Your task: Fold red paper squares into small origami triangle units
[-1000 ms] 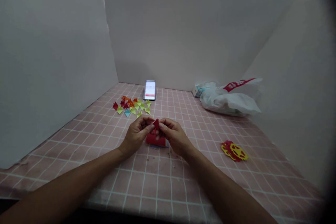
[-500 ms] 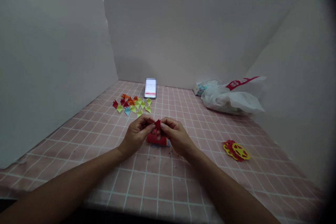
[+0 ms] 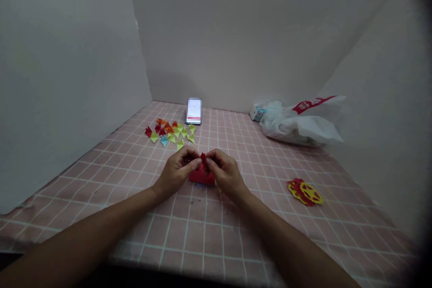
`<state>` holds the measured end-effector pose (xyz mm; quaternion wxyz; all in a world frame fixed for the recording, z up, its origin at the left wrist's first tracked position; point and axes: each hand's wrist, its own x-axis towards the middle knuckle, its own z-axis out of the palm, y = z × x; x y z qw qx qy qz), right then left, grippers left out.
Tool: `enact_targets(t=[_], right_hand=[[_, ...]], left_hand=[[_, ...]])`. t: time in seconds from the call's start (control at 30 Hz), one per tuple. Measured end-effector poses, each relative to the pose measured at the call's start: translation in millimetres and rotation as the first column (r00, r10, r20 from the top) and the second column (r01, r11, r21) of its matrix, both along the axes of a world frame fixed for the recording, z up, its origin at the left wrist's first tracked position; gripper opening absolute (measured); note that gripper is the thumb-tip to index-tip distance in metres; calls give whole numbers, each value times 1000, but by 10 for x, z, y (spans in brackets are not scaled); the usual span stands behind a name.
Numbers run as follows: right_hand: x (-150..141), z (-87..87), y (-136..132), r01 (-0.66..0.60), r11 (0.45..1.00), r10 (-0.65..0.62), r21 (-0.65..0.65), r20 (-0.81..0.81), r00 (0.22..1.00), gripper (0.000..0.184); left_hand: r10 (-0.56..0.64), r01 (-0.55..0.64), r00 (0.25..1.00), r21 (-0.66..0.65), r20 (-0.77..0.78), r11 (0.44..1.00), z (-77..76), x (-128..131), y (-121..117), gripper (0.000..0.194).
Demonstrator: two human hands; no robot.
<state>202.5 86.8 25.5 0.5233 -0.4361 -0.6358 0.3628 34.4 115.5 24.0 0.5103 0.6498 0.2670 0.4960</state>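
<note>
Over the head view we go, and it's all in the fingertips! The red paper has just turned: a moment ago it showed a broad pointed face, now it stands narrower, its top jagged. I'd judge it is still being shaped, though at this size I can't read the creases. The left hand pinches its near edge, thumb and fingers closed in; the right hand grips the other side just as tightly, thumb pressed on. Neither hand has shifted much at all. The paper is held up between them, right above a red bundle on the table.

Now the surface: a pink checked tablecloth, a few specks near the hands. Beyond the left hand, a spread of folded papers, orange, red, yellow-green and one blue. Behind them a lit phone stands propped. Across to the right, a white plastic bag slumps against a small box, with red and yellow cutouts nearer us. Plain pale walls close in the back and both sides.
</note>
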Motion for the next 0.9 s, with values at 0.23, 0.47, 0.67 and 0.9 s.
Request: enact_targets(t=[0.23,0.47,0.67,0.9], right_hand=[[-1,-26,1,11,1000,-11,16,16,1000,9],[-8,-30,-10,9,1000,-9,9,42,999,10],[-17,-33,5,-7,998,1,-60,-98,995,11],[-20,-4,-2,16,999,-21,-48,-106,994,11]], left_hand=[[49,-49,998,12,25,999,1,32,-6,15],[71,-67,997,99,-34,993,13,10,2,9],[55,-40,995,188,-79,981,26,-16,-2,5],[26,-7,991,144,-132,990,105,-43,-31,11]])
